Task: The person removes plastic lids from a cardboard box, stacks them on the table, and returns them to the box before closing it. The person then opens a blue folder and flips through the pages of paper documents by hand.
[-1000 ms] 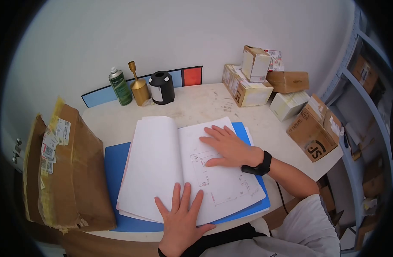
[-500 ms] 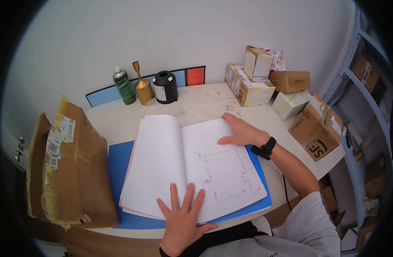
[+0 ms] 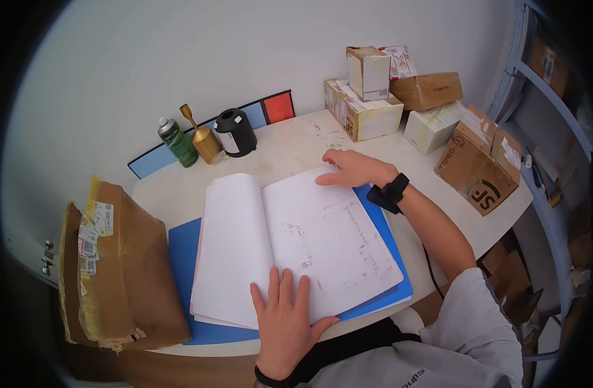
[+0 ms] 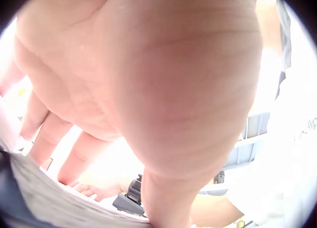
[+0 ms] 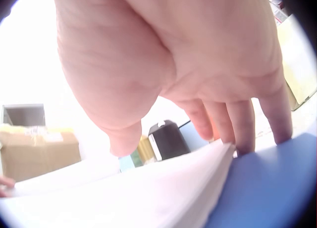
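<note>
An open stack of white paper sheets (image 3: 235, 252) lies on a blue folder (image 3: 183, 258); the right-hand page (image 3: 328, 233) bears a fine line drawing with small red marks. My left hand (image 3: 286, 323) rests with spread, straight fingers on the lower edge of the pages near the fold. My right hand (image 3: 358, 169) is at the top right corner of the right-hand page. In the right wrist view, its fingertips (image 5: 243, 149) reach the page's edge beside the blue folder, while the thumb (image 5: 126, 141) is apart from them over the paper.
A large taped carton (image 3: 135, 265) stands left of the folder. Along the wall are a green spray can (image 3: 178, 143), a gold candlestick-like piece (image 3: 206, 143) and a black canister (image 3: 237, 134). Several boxes (image 3: 374, 119) are piled at the back right, with an SF carton (image 3: 480, 161) nearer the edge.
My right hand has slid from flat on the drawing up to the page's top corner, its fingers now bent. The left hand stays on the lower pages. The head view has tilted.
</note>
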`<state>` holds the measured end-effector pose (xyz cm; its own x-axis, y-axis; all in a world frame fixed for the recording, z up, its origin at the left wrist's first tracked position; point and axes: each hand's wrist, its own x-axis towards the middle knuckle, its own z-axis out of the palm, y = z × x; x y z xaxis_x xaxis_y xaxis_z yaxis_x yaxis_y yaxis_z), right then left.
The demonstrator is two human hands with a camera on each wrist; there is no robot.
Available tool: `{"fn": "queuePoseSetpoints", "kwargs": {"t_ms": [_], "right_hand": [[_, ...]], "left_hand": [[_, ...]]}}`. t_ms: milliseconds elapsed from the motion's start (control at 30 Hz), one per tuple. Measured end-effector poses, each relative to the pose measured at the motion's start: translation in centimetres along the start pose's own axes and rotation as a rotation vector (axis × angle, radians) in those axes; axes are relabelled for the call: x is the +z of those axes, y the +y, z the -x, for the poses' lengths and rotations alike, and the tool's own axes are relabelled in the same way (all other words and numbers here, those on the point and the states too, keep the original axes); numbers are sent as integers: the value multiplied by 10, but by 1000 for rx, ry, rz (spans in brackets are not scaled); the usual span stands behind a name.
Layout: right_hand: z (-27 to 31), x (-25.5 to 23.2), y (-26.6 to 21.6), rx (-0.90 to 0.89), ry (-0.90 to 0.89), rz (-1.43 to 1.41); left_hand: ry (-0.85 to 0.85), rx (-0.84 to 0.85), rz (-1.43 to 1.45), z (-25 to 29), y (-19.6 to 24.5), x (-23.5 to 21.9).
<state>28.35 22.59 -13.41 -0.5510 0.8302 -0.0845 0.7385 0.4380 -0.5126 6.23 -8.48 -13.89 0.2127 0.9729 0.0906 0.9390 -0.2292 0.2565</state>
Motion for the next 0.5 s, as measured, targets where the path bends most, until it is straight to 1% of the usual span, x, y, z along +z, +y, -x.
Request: {"fn": "queuePoseSetpoints", "kwargs": {"t_ms": [33, 67, 133, 200, 267, 300, 367, 400, 467, 500], "right_hand": [[-4, -7, 3, -3, -9, -31], [-5, -13, 2, 40, -29, -50], [-10, -16, 3, 78, -42, -35], [-11, -19, 2, 98, -60, -55], [-7, -21, 3, 50, -94, 22], [-6, -20, 6, 68, -100, -2], [-3, -20, 9, 60, -139, -3], [0, -23, 10, 65, -140, -21], [4, -29, 8, 58, -181, -6], [4, -28, 10, 53, -178, -17]], "left_hand": [[24, 35, -44, -6, 9, -6], [-15, 59, -59, -10, 13, -4], [-11, 163, -13, -21, 17, 0], [-80, 168, -45, -34, 35, -8], [-88, 201, -56, -43, 47, -4], [-117, 210, -57, -47, 51, -2], [-104, 192, -5, -53, 53, -2], [-121, 194, -13, -54, 52, -4], [-147, 168, 89, -57, 48, -8], [-153, 166, 79, -58, 48, -10]]}}
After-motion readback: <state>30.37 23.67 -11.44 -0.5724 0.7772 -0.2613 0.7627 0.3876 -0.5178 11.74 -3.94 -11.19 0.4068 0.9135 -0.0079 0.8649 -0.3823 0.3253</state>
